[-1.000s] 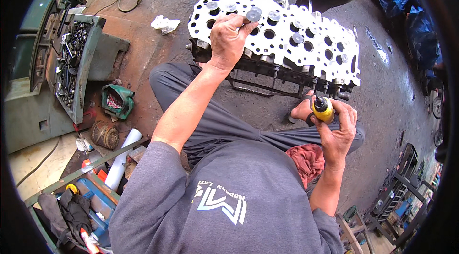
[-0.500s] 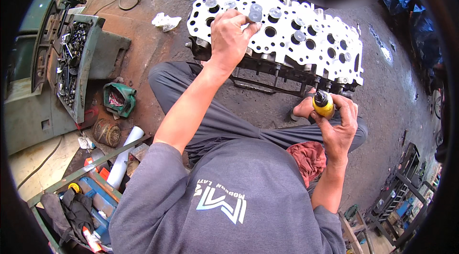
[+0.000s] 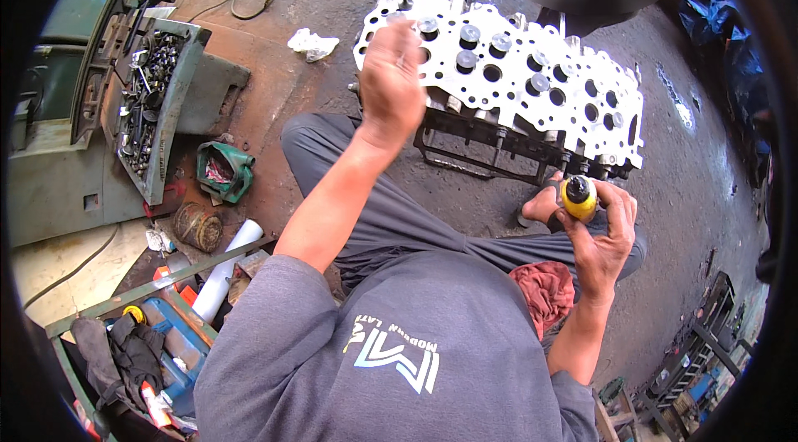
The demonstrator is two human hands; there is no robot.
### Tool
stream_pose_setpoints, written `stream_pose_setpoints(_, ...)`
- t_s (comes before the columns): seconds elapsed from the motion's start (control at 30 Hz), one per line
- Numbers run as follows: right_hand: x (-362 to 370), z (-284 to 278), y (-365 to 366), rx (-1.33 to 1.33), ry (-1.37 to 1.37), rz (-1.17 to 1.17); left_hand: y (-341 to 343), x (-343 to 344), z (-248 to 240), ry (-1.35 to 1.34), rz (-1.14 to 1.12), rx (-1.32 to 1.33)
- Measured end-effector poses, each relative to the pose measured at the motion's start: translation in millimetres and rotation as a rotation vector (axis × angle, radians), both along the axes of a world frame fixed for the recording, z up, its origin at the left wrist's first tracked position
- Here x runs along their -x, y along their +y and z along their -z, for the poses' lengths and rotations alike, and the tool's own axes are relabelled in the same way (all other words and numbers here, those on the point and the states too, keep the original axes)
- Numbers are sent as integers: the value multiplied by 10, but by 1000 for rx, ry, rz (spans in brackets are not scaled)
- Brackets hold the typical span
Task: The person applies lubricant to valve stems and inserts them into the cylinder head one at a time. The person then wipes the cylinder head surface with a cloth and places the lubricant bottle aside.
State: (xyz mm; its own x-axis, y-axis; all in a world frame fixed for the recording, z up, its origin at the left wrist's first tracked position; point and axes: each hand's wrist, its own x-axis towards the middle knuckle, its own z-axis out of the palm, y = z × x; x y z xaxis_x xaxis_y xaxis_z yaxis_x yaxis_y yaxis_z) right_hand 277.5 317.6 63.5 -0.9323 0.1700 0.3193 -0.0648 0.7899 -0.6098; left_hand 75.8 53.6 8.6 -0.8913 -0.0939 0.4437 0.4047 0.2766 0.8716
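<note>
A pale metal engine cylinder head (image 3: 519, 105) lies in front of me, its flat face full of round openings. Several valves sit in it, among them one valve (image 3: 467, 59) left of centre and another valve (image 3: 470, 32) just behind it. My left hand (image 3: 394, 86) hovers over the head's left end, partly covering it; motion smears its fingers, so I cannot make out whether they hold anything. My right hand (image 3: 607, 230) grips a small yellow bottle (image 3: 579, 198) with a black top, held near the head's right front edge.
Left stands a metal tray (image 3: 150, 101) of loose metal parts, with a cut green container (image 3: 224, 172) and a rusty can (image 3: 198, 226) below. A red cloth (image 3: 542, 292) rests by my right thigh. Another person sits beyond the cylinder head. A metal frame supports the head.
My left hand has left the valve it was fingering and moved left. That valve now sits lower in its opening. The whole view has shifted slightly; my right hand still holds the bottle.
</note>
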Motion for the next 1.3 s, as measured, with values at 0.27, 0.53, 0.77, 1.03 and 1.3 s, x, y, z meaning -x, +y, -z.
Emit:
stream_pose_setpoints(0.27, -14, -93, -86, 10, 17, -13, -401, 1227, -257, -899, 325, -579)
stream_pose_setpoints(0.53, -8, -220, -144, -66, 44, -52, -327, 801, -404, -517, 123, -95)
stream_pose_setpoints(0.77, 371, -615, -167, -379, 205, -228, -401, -379, -661, -225, 282, -433)
stream_pose_setpoints(1.03, 709, -1250, -414, -823, 334, -502, -243, -822, -746, -637, 503, -855)
stream_pose_setpoints(1.3, 749, -1471, -608, -954, 378, -663, -186, -880, -925, -594, 534, -867)
